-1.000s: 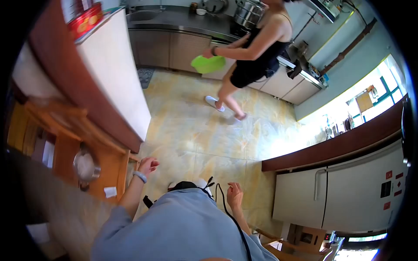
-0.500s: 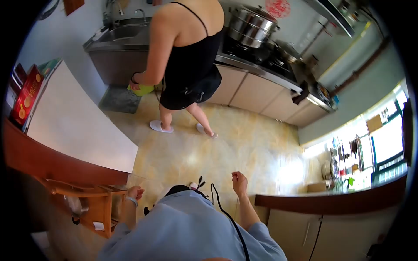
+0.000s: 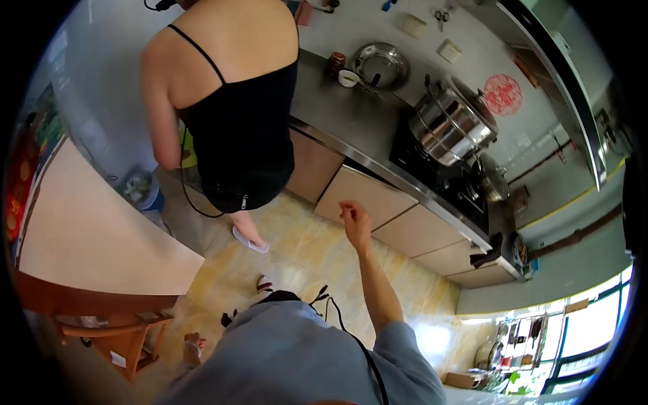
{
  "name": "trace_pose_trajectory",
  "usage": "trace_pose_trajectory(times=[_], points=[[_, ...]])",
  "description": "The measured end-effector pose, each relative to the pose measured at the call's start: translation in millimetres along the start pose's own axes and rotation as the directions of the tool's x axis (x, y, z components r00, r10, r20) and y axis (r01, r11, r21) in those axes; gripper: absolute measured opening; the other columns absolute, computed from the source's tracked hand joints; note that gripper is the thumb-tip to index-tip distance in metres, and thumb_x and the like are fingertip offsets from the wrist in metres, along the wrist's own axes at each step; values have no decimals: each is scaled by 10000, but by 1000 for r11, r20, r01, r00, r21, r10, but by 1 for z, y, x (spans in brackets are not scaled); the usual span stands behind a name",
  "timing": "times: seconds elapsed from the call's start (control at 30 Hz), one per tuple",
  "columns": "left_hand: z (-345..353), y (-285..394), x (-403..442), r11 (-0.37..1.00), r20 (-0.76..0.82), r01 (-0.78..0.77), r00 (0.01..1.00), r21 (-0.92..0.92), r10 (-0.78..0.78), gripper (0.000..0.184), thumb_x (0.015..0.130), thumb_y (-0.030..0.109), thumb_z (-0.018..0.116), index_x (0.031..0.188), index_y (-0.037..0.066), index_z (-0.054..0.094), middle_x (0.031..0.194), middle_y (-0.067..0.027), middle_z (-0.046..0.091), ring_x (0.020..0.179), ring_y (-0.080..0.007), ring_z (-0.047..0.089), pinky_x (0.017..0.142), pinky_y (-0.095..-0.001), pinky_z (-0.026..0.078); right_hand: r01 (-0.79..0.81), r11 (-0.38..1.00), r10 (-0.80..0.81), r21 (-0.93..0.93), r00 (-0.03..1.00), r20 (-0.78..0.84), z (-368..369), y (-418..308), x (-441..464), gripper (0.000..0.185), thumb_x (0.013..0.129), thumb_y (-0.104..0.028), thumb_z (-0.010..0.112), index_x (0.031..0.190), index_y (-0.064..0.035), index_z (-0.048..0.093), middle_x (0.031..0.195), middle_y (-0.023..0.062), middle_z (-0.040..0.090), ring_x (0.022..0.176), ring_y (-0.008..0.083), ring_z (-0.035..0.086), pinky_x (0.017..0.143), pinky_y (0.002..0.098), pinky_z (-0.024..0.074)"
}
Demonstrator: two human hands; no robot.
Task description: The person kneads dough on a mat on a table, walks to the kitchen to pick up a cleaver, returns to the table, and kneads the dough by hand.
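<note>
Beside the steel surface (image 3: 331, 104) stands a person (image 3: 239, 128) in black. Under the surface is a cabinet door (image 3: 391, 199); well apart, a wooden chair (image 3: 121, 337). The right hand (image 3: 356, 221), before the cabinet door, has a narrow, curled grip; the left hand (image 3: 194, 344), near the wooden chair, is too blurred to tell.

A flat, pale beige cabinet door (image 3: 374, 202) sits below the grey metal surface (image 3: 331, 101), with a dark wedge-shaped gap along its top edge. The right hand (image 3: 356, 219) appears in front of it; contact is unclear. At lower left, near but apart from the left hand (image 3: 194, 343), stands an orange-brown wooden chair (image 3: 111, 329) with curved rails, a small white piece (image 3: 118, 359) on it.
</note>
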State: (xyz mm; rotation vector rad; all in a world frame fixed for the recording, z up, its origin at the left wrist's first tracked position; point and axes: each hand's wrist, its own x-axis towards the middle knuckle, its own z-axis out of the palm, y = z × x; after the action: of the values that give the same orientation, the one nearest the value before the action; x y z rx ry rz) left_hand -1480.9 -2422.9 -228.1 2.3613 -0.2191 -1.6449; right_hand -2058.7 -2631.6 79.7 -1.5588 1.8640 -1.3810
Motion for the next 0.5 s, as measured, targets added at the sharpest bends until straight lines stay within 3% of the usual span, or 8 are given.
trace_pose_trajectory(times=[0.23, 0.3, 0.33, 0.37, 0.4, 0.43, 0.47, 0.5], points=[[63, 127, 0, 988, 10, -142, 990, -53, 143, 187, 908, 251, 468, 1007, 100, 514, 806, -124, 692, 606, -189, 579, 539, -344, 449, 88, 992, -88, 95, 996, -2, 21, 20, 227, 161, 916, -76, 543, 1022, 4, 634, 867, 31, 649, 725, 106, 613, 667, 245, 496], [76, 156, -4, 978, -18, -182, 983, -102, 181, 181, 907, 254, 468, 1011, 114, 515, 809, -119, 694, 617, -190, 584, 562, -335, 455, 40, 980, -45, 193, 999, 23, 32, 7, 296, 149, 914, -91, 553, 1008, -14, 638, 830, 48, 656, 717, 115, 619, 670, 262, 493], [87, 159, -3, 964, -57, -188, 982, -186, 181, 147, 916, 242, 478, 1008, 131, 502, 789, -121, 687, 597, -182, 576, 523, -338, 441, 21, 971, -32, 239, 999, 41, 38, 6, 337, 143, 913, -98, 558, 1001, -22, 640, 812, 57, 659, 712, 120, 622, 671, 270, 492], [95, 156, 10, 908, -39, -145, 989, -393, 141, 129, 928, 242, 496, 1009, 143, 483, 780, -125, 680, 573, -168, 559, 479, -334, 417, 97, 976, -105, 196, 994, 31, 47, 13, 383, 155, 906, -94, 558, 1013, -21, 643, 832, 43, 654, 726, 103, 610, 660, 252, 488], [107, 167, -3, 929, -102, -97, 993, -357, 65, 141, 935, 253, 513, 1010, 143, 467, 774, -130, 672, 552, -155, 537, 449, -317, 391, 173, 973, -178, 154, 984, 25, 57, 21, 434, 168, 900, -89, 557, 1024, -19, 646, 852, 29, 648, 740, 86, 598, 648, 233, 484], [124, 158, 2, 902, -147, -159, 983, -402, 108, 141, 938, 256, 502, 1005, 139, 460, 762, -141, 662, 504, -158, 508, 415, -314, 371, 259, 951, -267, 168, 964, 23, 67, 29, 489, 175, 891, -77, 561, 1037, -25, 643, 869, 30, 640, 736, 89, 593, 641, 234, 482], [140, 145, -3, 882, -283, -165, 958, -442, 37, 142, 933, 244, 485, 1008, 124, 492, 737, -150, 647, 444, -159, 473, 366, -333, 342, 337, 923, -347, 185, 938, 23, 79, 38, 546, 187, 882, -65, 564, 1050, -32, 639, 886, 31, 633, 733, 93, 587, 635, 234, 481], [157, 139, -15, 877, -258, -126, 966, -464, 2, 154, 928, 236, 478, 1020, 117, 513, 737, -153, 648, 440, -165, 467, 364, -337, 343, 179, 903, -219, 390, 974, 62, 88, 24, 598, 233, 875, -45, 550, 1100, -35, 609, 927, 34, 612, 750, 102, 578, 637, 236, 483]])
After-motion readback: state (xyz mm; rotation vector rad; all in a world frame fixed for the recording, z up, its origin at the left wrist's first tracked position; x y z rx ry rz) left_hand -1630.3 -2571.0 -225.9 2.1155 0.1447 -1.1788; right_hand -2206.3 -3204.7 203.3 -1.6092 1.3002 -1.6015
